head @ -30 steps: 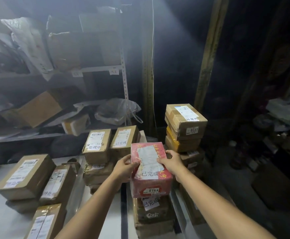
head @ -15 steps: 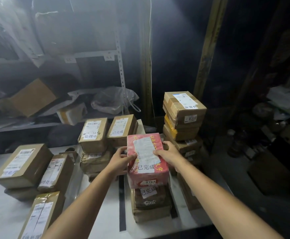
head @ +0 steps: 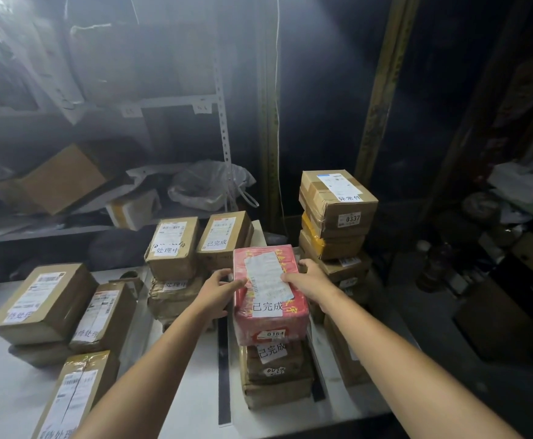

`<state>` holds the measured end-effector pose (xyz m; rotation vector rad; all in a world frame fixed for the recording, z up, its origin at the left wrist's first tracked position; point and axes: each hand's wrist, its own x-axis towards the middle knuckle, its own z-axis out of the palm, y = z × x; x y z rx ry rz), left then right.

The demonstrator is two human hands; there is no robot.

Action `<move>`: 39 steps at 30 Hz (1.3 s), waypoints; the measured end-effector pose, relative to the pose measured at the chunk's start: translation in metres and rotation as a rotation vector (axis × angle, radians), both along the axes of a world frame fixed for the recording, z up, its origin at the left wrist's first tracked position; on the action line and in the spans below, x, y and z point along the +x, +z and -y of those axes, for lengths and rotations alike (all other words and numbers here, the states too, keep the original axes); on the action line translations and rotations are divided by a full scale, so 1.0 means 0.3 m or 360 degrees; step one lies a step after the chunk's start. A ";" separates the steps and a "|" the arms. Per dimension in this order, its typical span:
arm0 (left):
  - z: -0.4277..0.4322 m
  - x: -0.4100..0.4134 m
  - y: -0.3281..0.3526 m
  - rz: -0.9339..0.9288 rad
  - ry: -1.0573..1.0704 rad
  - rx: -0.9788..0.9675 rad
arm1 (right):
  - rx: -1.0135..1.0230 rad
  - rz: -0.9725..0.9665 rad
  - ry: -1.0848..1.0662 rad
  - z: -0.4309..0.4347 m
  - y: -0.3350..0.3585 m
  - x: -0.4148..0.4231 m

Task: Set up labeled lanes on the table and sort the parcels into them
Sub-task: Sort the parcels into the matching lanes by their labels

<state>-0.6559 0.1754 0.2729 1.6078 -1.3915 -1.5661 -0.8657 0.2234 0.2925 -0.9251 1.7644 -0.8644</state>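
left hand (head: 217, 294) and right hand (head: 311, 280), fingers (head: 233, 285) curled round red parcel (head: 270, 307) atop brown box (head: 276, 372)

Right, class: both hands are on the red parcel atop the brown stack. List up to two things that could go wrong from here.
1. The red parcel, gripped at its sides by the left hand and right hand, sits on a crumpled brown parcel; released off-centre, it might slide off.
2. The right hand is close to the tall stack topped by box 0337; a bump while pulling back could topple it.
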 end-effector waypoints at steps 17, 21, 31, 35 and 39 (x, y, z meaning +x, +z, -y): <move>0.139 0.119 0.217 0.0747 -0.0376 -0.0397 | 0.0095 -0.0987 0.0475 0.114 0.240 0.098; 0.191 0.191 0.271 0.0887 -0.0407 -0.0518 | 0.0115 -0.1075 0.0544 0.171 0.299 0.187; 0.294 0.214 0.242 0.0782 -0.0335 -0.0576 | -0.0039 -0.1006 0.0420 0.277 0.292 0.277; 0.349 0.172 0.204 0.0728 -0.0325 -0.0574 | -0.0079 -0.0934 0.0327 0.338 0.255 0.239; 0.427 0.112 0.177 0.0696 -0.0282 -0.0575 | -0.0079 -0.0895 0.0315 0.440 0.191 0.173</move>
